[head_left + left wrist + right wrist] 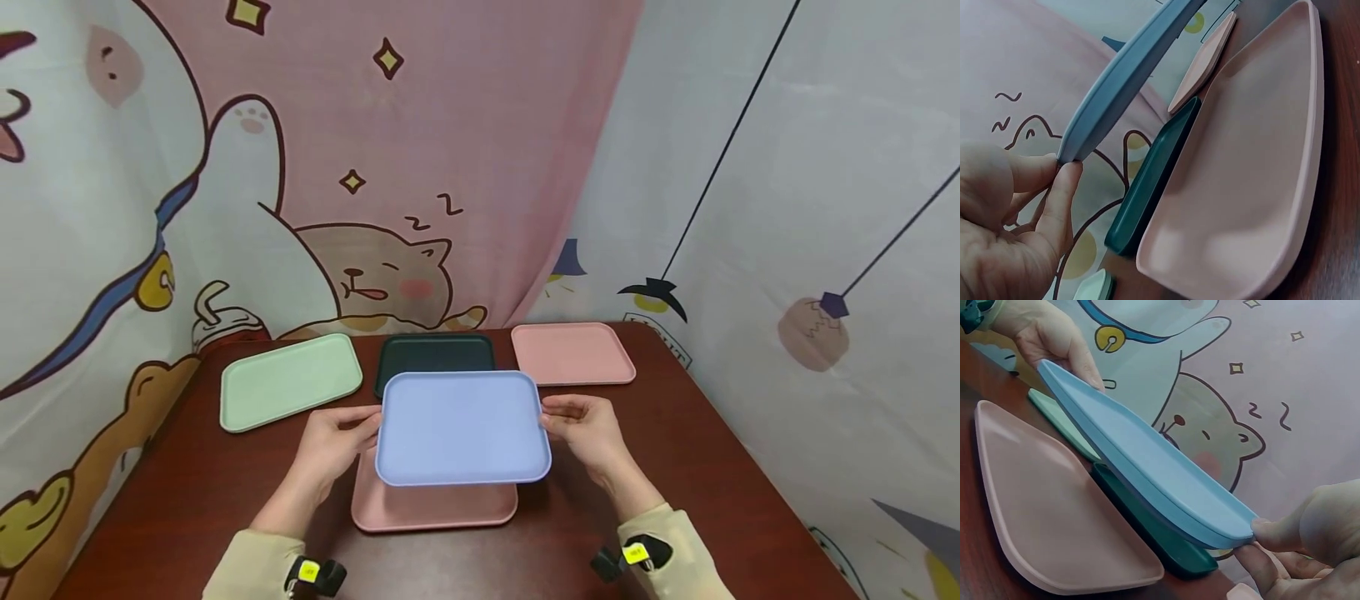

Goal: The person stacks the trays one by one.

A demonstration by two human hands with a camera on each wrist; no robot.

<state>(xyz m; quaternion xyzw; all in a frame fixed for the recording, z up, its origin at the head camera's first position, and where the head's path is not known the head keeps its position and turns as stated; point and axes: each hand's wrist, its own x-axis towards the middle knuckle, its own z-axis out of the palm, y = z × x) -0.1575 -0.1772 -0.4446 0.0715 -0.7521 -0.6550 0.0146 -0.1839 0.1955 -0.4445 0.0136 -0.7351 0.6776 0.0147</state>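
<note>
A light blue rectangular tray (463, 428) is held up above the table by both hands. My left hand (330, 442) pinches its left edge between thumb and fingers, as the left wrist view shows on the blue tray's rim (1119, 87). On the opposite edge, my right hand (588, 433) grips with the thumb on top and fingers beneath, clear in the right wrist view at the tray's near corner (1235, 534). Below the blue tray lies a pink tray (435, 508), partly covered by it in the head view; the wrist views show a gap between the two.
Along the back of the brown table (247, 475) lie a light green tray (292, 379) at left, a dark green tray (435, 354) in the middle and another pink tray (573, 354) at right. A printed curtain (480, 125) hangs right behind the table.
</note>
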